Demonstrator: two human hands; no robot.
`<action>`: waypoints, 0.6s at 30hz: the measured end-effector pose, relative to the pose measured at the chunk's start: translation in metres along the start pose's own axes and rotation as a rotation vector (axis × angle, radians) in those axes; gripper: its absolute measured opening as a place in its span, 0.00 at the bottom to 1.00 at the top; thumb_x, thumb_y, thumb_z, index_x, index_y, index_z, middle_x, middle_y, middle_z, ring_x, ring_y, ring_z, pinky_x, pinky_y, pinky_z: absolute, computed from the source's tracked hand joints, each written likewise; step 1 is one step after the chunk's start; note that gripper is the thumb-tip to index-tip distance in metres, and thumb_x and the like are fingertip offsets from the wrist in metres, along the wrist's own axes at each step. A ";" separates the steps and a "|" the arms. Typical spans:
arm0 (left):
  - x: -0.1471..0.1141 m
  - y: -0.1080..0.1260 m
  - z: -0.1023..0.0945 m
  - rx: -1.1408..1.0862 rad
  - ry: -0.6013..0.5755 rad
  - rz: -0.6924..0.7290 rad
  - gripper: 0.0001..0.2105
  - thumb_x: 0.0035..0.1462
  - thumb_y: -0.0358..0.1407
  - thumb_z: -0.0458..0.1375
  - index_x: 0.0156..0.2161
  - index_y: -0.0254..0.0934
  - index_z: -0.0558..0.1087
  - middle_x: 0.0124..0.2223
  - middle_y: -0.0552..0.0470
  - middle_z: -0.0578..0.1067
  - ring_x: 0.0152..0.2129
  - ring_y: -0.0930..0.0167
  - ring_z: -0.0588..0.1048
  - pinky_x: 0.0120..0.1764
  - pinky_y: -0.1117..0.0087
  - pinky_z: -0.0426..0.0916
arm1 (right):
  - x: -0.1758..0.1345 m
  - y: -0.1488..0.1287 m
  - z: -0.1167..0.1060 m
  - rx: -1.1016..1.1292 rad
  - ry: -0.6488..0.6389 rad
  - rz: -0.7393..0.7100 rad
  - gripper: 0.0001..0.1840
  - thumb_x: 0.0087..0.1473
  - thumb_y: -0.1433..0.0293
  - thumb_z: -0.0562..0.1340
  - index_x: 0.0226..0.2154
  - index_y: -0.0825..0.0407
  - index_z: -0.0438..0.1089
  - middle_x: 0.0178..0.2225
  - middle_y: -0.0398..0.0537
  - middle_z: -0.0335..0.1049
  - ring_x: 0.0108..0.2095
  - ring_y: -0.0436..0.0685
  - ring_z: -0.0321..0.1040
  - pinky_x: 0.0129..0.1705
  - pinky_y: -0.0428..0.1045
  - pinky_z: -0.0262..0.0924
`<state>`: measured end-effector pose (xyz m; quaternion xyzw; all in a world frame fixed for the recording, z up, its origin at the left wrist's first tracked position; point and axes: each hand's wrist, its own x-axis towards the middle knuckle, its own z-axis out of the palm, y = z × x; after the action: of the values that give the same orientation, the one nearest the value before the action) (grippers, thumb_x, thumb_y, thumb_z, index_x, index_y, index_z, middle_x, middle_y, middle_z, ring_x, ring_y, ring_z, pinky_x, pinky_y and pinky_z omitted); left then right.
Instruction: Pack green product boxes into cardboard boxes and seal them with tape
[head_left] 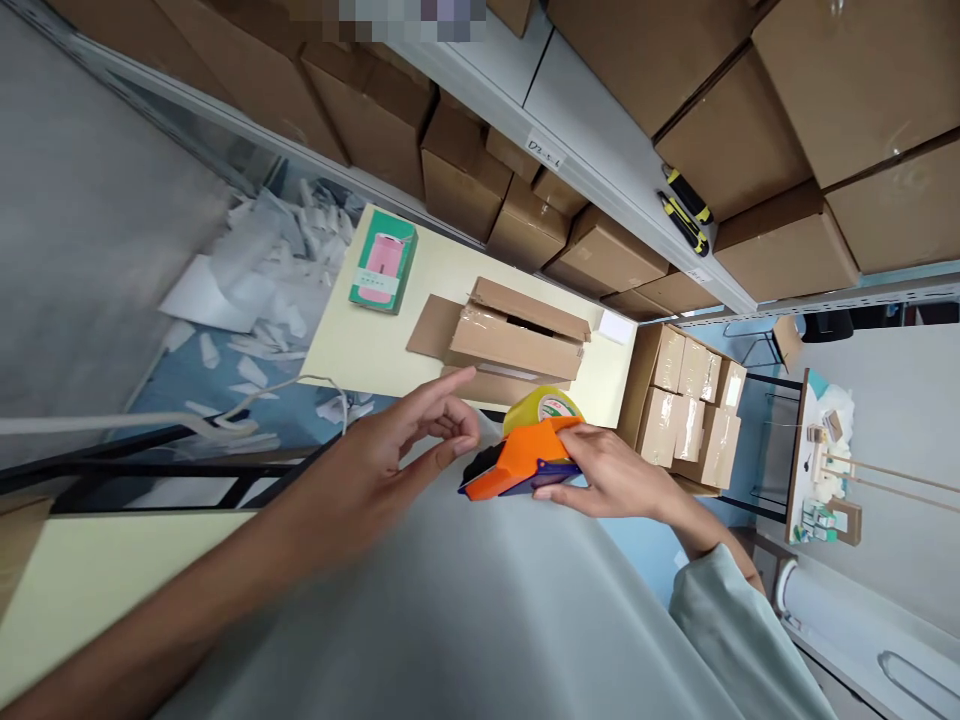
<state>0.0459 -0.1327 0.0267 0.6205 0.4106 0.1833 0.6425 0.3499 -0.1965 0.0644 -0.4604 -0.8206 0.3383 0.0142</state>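
Note:
My right hand [600,470] is closed around an orange and dark blue tape dispenser [521,462], held in front of my grey clothing. A roll of yellowish packing tape [544,405] sits in the dispenser. Beside the dispenser's dark front end is my left hand [424,440], its index finger stretched out and its other fingers loosely bent. Nothing shows in the left hand. Beyond both hands, a brown cardboard box [517,340] lies on the pale yellow table [345,345], with a flap spread to one side and a dark gap along its top.
A green box with a pink picture [381,262] lies at the table's far left. Two yellow and black utility knives [684,212] rest on the shelf [600,140] among cartons. A large carton of smaller boxes [686,400] stands to the right. White scraps [262,260] cover the floor at left.

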 end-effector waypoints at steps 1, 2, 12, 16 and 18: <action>0.001 -0.004 0.001 -0.030 -0.015 -0.024 0.38 0.72 0.61 0.54 0.77 0.44 0.63 0.45 0.47 0.83 0.43 0.63 0.83 0.51 0.61 0.80 | -0.001 -0.001 -0.003 0.007 -0.034 0.010 0.23 0.75 0.47 0.63 0.39 0.48 0.65 0.31 0.43 0.71 0.30 0.56 0.69 0.34 0.51 0.65; 0.001 -0.008 0.003 -0.056 -0.023 -0.042 0.38 0.71 0.62 0.55 0.77 0.44 0.63 0.45 0.48 0.83 0.43 0.63 0.83 0.51 0.60 0.80 | -0.002 -0.002 -0.006 0.014 -0.061 0.018 0.23 0.75 0.47 0.63 0.39 0.48 0.65 0.31 0.43 0.71 0.30 0.56 0.69 0.33 0.50 0.64; -0.005 -0.004 0.003 -0.141 0.016 -0.071 0.40 0.69 0.60 0.60 0.79 0.49 0.61 0.45 0.50 0.83 0.44 0.63 0.83 0.54 0.57 0.82 | 0.005 0.002 -0.002 0.087 -0.106 0.011 0.24 0.75 0.46 0.62 0.41 0.48 0.65 0.34 0.44 0.73 0.30 0.55 0.68 0.33 0.50 0.63; -0.010 0.004 -0.003 -0.144 0.036 -0.103 0.38 0.70 0.58 0.60 0.79 0.50 0.61 0.43 0.51 0.82 0.42 0.64 0.83 0.52 0.57 0.82 | 0.006 0.001 0.001 0.122 -0.112 -0.013 0.23 0.75 0.45 0.62 0.41 0.48 0.65 0.32 0.43 0.71 0.29 0.55 0.68 0.34 0.50 0.63; -0.011 0.001 -0.004 -0.147 0.020 -0.110 0.38 0.70 0.59 0.60 0.78 0.50 0.63 0.43 0.50 0.82 0.40 0.64 0.83 0.51 0.58 0.83 | 0.002 0.000 0.001 0.149 -0.129 -0.021 0.23 0.75 0.46 0.63 0.42 0.47 0.65 0.31 0.41 0.70 0.29 0.55 0.68 0.33 0.50 0.63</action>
<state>0.0365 -0.1384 0.0320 0.5464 0.4360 0.1838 0.6911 0.3483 -0.1956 0.0627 -0.4267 -0.7972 0.4272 -0.0010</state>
